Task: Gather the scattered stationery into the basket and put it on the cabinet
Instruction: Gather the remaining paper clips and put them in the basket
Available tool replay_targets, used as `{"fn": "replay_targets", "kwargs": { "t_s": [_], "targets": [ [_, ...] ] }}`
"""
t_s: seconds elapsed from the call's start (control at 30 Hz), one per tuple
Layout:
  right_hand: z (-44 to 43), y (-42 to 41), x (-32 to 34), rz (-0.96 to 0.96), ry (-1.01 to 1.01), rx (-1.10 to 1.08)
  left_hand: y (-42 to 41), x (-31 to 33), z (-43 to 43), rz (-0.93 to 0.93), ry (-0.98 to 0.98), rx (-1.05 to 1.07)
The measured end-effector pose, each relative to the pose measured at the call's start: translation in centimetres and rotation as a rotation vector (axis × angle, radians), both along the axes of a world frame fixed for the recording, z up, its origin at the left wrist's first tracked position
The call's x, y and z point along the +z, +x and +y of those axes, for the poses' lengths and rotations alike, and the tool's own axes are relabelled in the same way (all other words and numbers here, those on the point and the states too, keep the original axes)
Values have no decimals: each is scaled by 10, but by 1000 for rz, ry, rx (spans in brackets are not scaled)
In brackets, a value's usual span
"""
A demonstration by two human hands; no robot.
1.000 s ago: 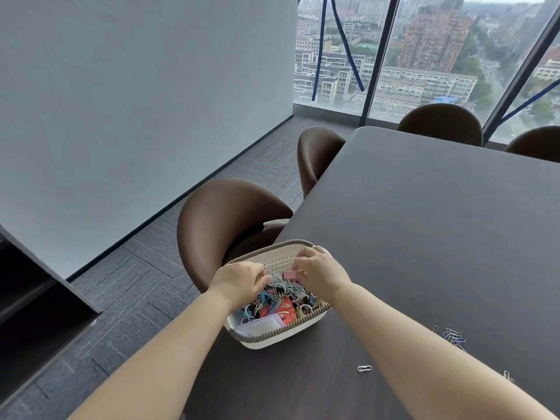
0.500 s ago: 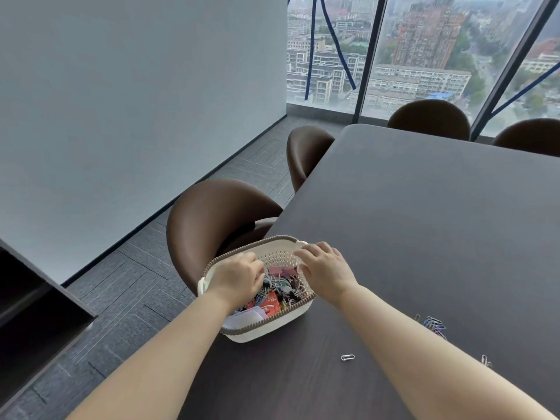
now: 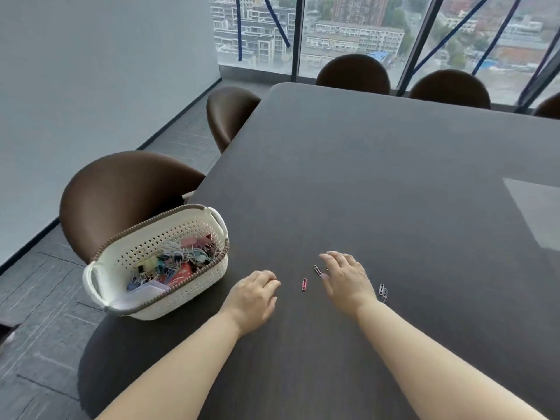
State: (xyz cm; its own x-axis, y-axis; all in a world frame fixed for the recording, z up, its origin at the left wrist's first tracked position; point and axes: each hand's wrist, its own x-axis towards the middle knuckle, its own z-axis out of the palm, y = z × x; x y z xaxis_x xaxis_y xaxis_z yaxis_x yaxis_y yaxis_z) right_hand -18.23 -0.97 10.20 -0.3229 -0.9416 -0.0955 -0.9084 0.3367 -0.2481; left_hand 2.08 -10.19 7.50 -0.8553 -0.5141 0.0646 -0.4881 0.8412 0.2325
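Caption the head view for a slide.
Left hand and right hand flank a pink paper clip on the dark table, a white basket of stationery alongside.

Basket (image 3: 194, 286): white, perforated, brown rim.
Table (image 3: 378, 183): dark grey-brown.
Clip (image 3: 304, 284): pink.
Chairs (image 3: 121, 189): brown.

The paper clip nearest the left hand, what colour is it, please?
The paper clip is pink; see the head view.
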Motion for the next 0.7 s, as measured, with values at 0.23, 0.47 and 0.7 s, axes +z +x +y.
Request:
{"fn": "replay_targets", "kwargs": {
  "t_s": [0.23, 0.47, 0.7],
  "targets": [
    [70, -41, -56, -22, 248, -217, -10, -48, 45, -439, 225, 266],
    [94, -57, -74, -73, 306, -332, -63, -53, 45, -429, 226, 230],
    [81, -54, -81, -70, 302, -234, -99, -61, 34, -428, 159, 105]
  ]
}}
